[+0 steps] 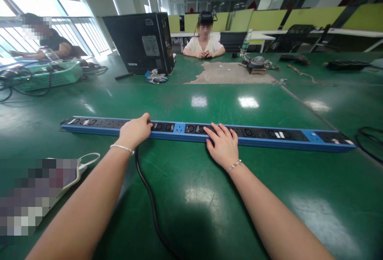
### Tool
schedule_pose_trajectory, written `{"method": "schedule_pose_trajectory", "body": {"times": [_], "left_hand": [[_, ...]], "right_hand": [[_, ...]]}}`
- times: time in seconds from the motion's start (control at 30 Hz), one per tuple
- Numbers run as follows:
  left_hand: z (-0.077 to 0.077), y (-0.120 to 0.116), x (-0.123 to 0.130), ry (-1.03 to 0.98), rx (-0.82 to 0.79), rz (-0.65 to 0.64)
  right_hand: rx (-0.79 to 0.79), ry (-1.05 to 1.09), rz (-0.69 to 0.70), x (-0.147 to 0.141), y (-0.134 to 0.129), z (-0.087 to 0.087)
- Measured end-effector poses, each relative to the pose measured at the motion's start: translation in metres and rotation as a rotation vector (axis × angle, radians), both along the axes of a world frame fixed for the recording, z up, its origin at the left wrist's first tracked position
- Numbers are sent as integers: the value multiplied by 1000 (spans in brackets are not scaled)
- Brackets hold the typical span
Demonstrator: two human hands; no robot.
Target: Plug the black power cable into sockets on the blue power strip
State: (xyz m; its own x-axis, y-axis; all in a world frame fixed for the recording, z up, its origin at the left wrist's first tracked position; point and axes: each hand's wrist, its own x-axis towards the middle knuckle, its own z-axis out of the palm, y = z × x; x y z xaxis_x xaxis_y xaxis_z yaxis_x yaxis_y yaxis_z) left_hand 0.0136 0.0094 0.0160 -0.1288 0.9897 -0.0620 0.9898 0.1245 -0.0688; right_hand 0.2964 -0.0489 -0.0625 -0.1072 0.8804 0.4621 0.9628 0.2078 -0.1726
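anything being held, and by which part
Cannot tell what, if anything, the left hand grips by the black cable; the right hand rests open on the blue power strip.

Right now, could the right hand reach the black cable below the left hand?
Probably yes: only bare tabletop shows between the right hand, resting on the power strip, and the black cable. The left hand hides the cable's upper end.

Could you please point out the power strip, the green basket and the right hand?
Power strip (pixel 179 128): head view, on the blue socket near its middle.
Green basket (pixel 65 77): head view, on its near side wall.
Right hand (pixel 224 147): head view, on the back of it.
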Motion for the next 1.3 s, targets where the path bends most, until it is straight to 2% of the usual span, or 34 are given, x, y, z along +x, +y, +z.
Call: {"method": "schedule_pose_trajectory", "body": {"times": [0.1, 0.3, 0.57, 0.87, 0.97, 1.03, 1.1, 1.13, 1.2, 1.3], "left_hand": [[-1, 0, -1, -9, 3, 17], [-10, -1, -13, -166, 91, 6], [-9, -9, -7, -200, 127, 98], [-14, -11, -4, -199, 144, 108], [-1, -16, -8, -248, 188, 141], [18, -22, -12, -296, 370, 196], [39, -28, -13, -336, 625, 203], [48, -30, -10, -367, 652, 185], [58, -31, 2, -426, 492, 89], [48, -25, 31, -449, 247, -52]], "right_hand": [[2, 3, 7, 1, 0, -1], [5, -18, 10, 2, 0, -2], [-2, -41, 9, 2, -1, -2], [-25, -31, 12, 3, -1, -1], [-36, -36, 15, 3, -1, 0], [-39, -38, 18, 4, -1, 0], [-41, -39, 19, 4, -1, -1], [-41, -38, 19, 4, -1, -1], [-40, -35, 18, 4, -1, -1], [-38, -30, 17, 4, -1, -1]]}}
